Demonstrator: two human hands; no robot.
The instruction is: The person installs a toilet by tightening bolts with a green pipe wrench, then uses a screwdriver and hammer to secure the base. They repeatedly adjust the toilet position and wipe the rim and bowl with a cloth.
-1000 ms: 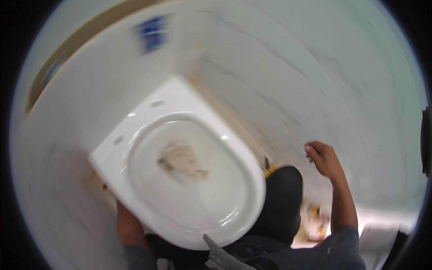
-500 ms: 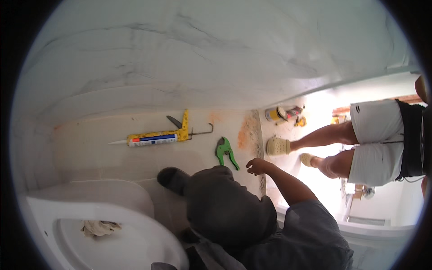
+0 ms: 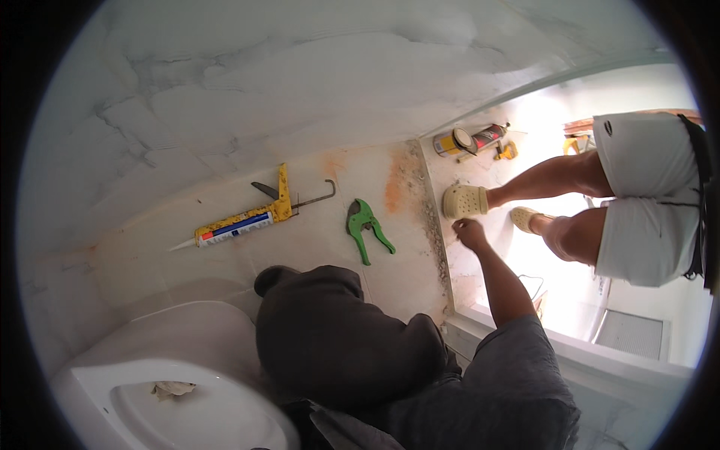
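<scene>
Stretched out to the right, my right hand hovers by the doorway sill, close to another person's beige clog. Its fingers are curled in; whatever they may hold is too small or hidden to name. A green pipe cutter lies on the tiled floor left of this hand, its handles spread. Farther left rests a yellow caulking gun loaded with a white and blue sealant tube. Neither tool is being touched. My left hand is out of sight.
A white toilet with crumpled paper stands at lower left, beside my bent leg. Beyond the rough sill are a yellow can, a dark spray can and a standing person in white shorts. Marbled wall runs behind.
My right hand has reached farther right, from near the pipe cutter to beside the clog, and its fingers are more curled. The whole view has tilted and shifted.
</scene>
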